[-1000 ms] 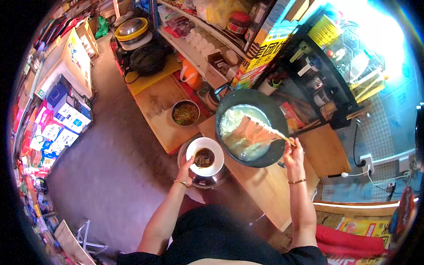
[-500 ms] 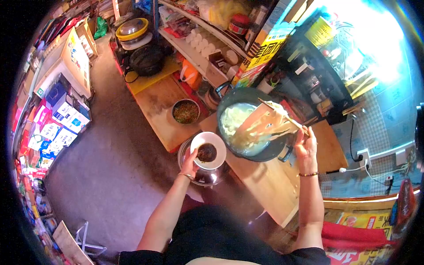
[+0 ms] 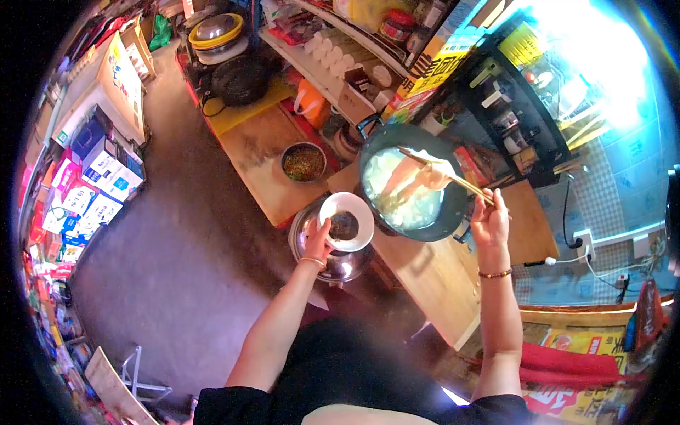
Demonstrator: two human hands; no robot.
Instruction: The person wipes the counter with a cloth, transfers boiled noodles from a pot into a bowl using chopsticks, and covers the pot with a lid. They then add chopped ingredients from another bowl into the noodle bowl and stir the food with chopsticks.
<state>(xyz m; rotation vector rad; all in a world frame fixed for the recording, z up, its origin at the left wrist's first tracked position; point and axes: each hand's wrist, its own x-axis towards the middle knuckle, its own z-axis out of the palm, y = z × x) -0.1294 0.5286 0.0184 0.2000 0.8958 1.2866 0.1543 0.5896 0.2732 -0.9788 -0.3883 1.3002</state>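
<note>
My left hand (image 3: pixel 316 243) grips the rim of a white bowl (image 3: pixel 360 207) with a dark sauce (image 3: pixel 343 227) in the bottom. The bowl is tilted slightly and held just left of a large dark pot (image 3: pixel 452 212). Closed around a pair of wooden chopsticks (image 3: pixel 469 187), my right hand (image 3: pixel 489 221) is off the pot's right side. From the chopsticks hang wide pale noodles (image 3: pixel 419 177) over the pot. More pale noodles lie in cloudy liquid inside it; whether the hanging ones touch that liquid I cannot tell.
Below the white bowl is a shiny metal vessel (image 3: pixel 337 272). A metal bowl of chopped seasoning (image 3: pixel 304 163) stands on a wooden board (image 3: pixel 258 166). Shelves with eggs (image 3: pixel 327 53) rise behind. At right, cables (image 3: pixel 588 244) run along the tiled wall. Stacked boxes (image 3: pixel 106 170) line the left.
The lifted noodles have moved left and hang bunched over the pot's middle, no longer spread toward my right hand. My left hand and the bowl sit slightly farther right and up. The view has shifted slightly.
</note>
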